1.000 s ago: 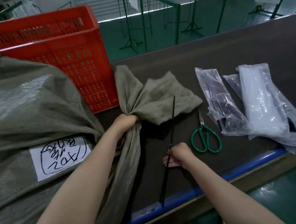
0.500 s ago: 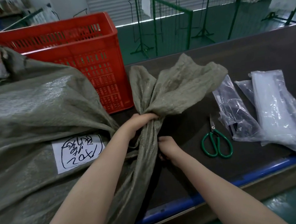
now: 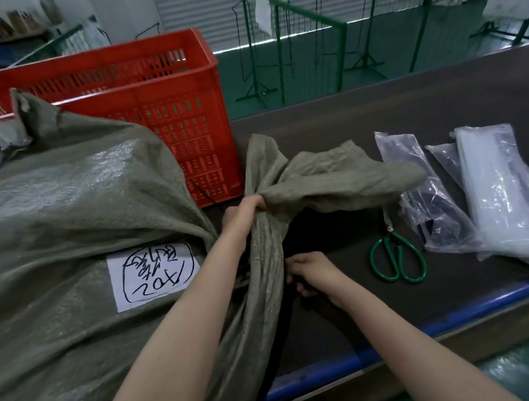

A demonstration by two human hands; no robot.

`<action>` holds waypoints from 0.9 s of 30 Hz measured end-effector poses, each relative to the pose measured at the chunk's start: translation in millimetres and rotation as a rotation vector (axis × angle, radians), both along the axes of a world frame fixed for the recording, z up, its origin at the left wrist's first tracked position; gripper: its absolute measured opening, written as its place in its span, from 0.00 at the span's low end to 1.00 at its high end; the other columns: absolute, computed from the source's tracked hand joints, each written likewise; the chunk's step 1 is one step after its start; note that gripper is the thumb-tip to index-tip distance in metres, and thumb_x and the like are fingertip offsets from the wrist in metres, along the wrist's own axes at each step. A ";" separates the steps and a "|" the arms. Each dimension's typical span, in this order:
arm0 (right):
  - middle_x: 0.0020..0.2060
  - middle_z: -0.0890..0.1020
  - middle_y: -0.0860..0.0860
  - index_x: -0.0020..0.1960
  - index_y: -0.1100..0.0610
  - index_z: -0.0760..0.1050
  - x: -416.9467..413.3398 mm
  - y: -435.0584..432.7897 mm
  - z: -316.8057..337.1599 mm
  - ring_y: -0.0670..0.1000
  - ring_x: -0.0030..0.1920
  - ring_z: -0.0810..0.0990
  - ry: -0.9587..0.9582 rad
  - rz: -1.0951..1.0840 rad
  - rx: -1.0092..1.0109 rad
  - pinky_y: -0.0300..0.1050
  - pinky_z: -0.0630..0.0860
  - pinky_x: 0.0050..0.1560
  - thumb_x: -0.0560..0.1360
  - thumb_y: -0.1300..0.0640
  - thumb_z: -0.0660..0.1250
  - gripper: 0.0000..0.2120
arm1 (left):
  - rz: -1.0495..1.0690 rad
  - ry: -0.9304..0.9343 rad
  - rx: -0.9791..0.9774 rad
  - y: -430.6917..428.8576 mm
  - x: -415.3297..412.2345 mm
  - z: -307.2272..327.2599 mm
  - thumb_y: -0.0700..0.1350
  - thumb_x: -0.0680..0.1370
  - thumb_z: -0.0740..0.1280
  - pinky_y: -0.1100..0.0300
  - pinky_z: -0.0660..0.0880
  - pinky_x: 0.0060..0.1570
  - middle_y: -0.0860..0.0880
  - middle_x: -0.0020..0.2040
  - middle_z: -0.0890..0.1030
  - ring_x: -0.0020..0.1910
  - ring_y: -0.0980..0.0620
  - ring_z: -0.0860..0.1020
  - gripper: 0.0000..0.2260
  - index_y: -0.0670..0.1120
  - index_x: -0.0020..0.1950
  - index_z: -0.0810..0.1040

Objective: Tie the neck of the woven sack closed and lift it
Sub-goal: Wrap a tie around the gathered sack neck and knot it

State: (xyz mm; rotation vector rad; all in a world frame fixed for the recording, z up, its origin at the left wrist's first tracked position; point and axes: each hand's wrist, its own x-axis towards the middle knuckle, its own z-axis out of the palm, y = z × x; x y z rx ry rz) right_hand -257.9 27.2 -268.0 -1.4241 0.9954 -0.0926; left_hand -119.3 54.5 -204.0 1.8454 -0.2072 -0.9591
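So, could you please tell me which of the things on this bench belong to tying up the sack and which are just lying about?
Part of the job:
- woven sack, its neck bunched
- left hand, gripping the neck
- right hand, against the cloth below

Lying about:
- green-handled scissors
- plastic bags
- red crate
- paper label on the sack

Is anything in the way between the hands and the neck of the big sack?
No. The left hand already grips the bunched neck of the woven sack, and the right hand is against the sack fabric just below it. The scissors lie apart, off to the right.
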 end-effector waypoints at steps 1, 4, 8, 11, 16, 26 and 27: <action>0.30 0.75 0.51 0.62 0.63 0.73 -5.4 -0.9 1.0 0.42 0.19 0.69 0.005 0.000 -0.006 0.31 0.64 0.17 0.76 0.66 0.57 0.16 | 0.050 0.015 -0.029 -0.3 0.9 0.2 0.51 0.63 0.67 0.56 0.73 0.50 0.44 0.53 0.79 0.50 0.44 0.77 0.26 0.41 0.59 0.74; 0.30 0.78 0.50 0.57 0.59 0.75 -19.2 -2.0 16.1 0.42 0.19 0.70 0.001 -0.018 -0.093 0.32 0.66 0.19 0.74 0.66 0.59 0.13 | 0.206 -0.001 -0.114 -8.3 8.5 -9.4 0.55 0.52 0.64 0.46 0.73 0.61 0.41 0.60 0.78 0.57 0.40 0.76 0.37 0.43 0.59 0.77; 0.31 0.78 0.48 0.42 0.54 0.75 -30.3 5.4 38.5 0.40 0.26 0.74 -0.122 -0.039 -0.341 0.28 0.69 0.26 0.72 0.62 0.63 0.05 | 0.299 -0.340 -0.083 -7.5 -1.1 4.0 0.43 0.74 0.58 0.49 0.68 0.65 0.42 0.62 0.76 0.61 0.41 0.73 0.16 0.42 0.59 0.76; 0.31 0.80 0.44 0.39 0.54 0.80 -38.7 18.4 44.0 0.34 0.32 0.77 -0.229 -0.112 -0.619 0.24 0.69 0.34 0.69 0.63 0.67 0.05 | 0.165 -0.602 -0.049 -2.3 -6.0 0.9 0.36 0.75 0.55 0.52 0.68 0.63 0.43 0.62 0.75 0.61 0.43 0.72 0.15 0.43 0.58 0.75; 0.31 0.80 0.47 0.39 0.56 0.80 -49.4 41.0 34.2 0.41 0.35 0.78 -0.405 -0.234 -0.724 0.26 0.71 0.36 0.68 0.62 0.69 0.03 | 0.005 -0.837 -0.037 -2.9 -9.7 -4.8 0.37 0.78 0.54 0.54 0.68 0.57 0.42 0.61 0.74 0.60 0.43 0.73 0.13 0.41 0.59 0.73; 0.39 0.80 0.57 0.47 0.64 0.81 -27.3 50.0 33.9 0.45 0.44 0.74 -0.511 -0.034 -1.167 0.28 0.69 0.51 0.72 0.64 0.64 0.08 | -0.604 -1.000 0.230 -3.5 -15.1 -25.4 0.42 0.78 0.58 0.50 0.70 0.49 0.38 0.58 0.75 0.57 0.37 0.75 0.15 0.43 0.64 0.68; 0.41 0.78 0.58 0.47 0.64 0.81 -24.1 49.2 35.1 0.45 0.45 0.73 -0.494 -0.014 -1.162 0.27 0.67 0.51 0.73 0.63 0.63 0.09 | -0.652 -1.001 0.225 -1.6 -15.6 -25.4 0.42 0.78 0.58 0.49 0.70 0.48 0.38 0.57 0.75 0.55 0.37 0.75 0.15 0.44 0.65 0.66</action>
